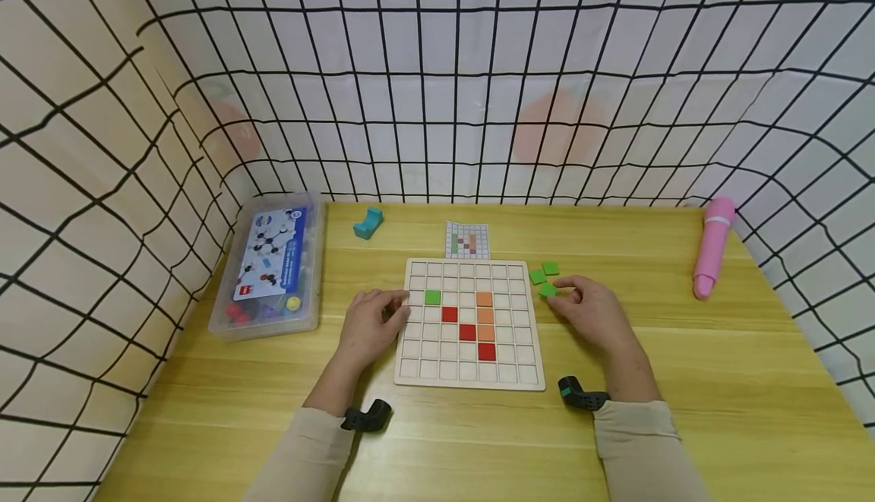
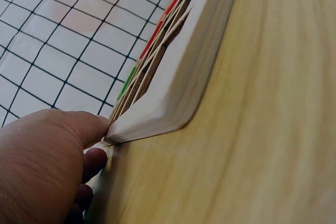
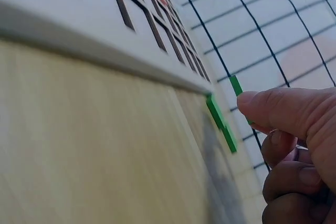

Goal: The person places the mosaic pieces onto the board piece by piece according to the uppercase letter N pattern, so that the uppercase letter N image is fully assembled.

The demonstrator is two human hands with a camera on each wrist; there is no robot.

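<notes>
A square wooden grid board (image 1: 506,380) lies on the table with several coloured tiles set in its cells: one green tile (image 1: 433,298), red tiles (image 1: 468,333) stepping down diagonally, and a column of orange tiles (image 1: 484,315). My left hand (image 1: 369,327) rests at the board's left edge; in the left wrist view the thumb (image 2: 89,127) touches the rim near a corner. Just past the board's right side, my right hand (image 1: 591,312) pinches a green square tile (image 3: 235,84) between thumb and finger, raised above two more green tiles (image 3: 221,121) on the table.
Behind the board lies a small printed pattern card (image 1: 468,241). A clear plastic case (image 1: 314,274) of parts stands at the left, with a teal curved block (image 1: 368,223) beside it. The pink cylindrical object (image 1: 714,247) lies far right. Black-lined fabric (image 1: 437,92) encloses the table's back and sides.
</notes>
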